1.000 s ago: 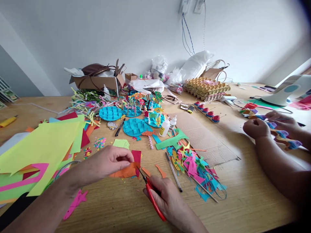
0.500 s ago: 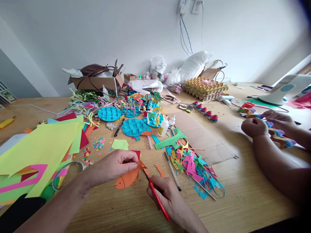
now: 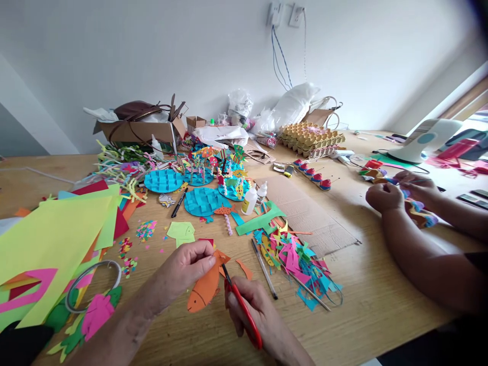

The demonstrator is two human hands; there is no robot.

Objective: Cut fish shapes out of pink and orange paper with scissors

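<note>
Between thumb and fingers, my left hand point(image 3: 192, 264) pinches an orange paper fish point(image 3: 205, 288) near its tail. The fish hangs tilted, its drawn eye and gill line at the lower left. My right hand point(image 3: 253, 307) is closed round red-handled scissors point(image 3: 244, 310), whose dark blades touch the fish's edge just below the tail. An orange offcut point(image 3: 244, 268) lies right of the blades. Beyond my left hand is a light green paper piece point(image 3: 181, 231) with a fish drawing on it.
Coloured paper sheets point(image 3: 57, 229) and a tape roll point(image 3: 93, 264) lie left. Blue discs point(image 3: 208, 202), glue bottles point(image 3: 249, 200), a pen point(image 3: 264, 268) and paper scraps point(image 3: 297, 254) are ahead and right. Another person's hands point(image 3: 396, 195) work at the right over painted egg-carton pieces point(image 3: 421, 213).
The orange fish has swung so its head points more downward, and the scissors have shifted along its edge. The view has turned slightly right, showing pink and green paper fish at lower left.
</note>
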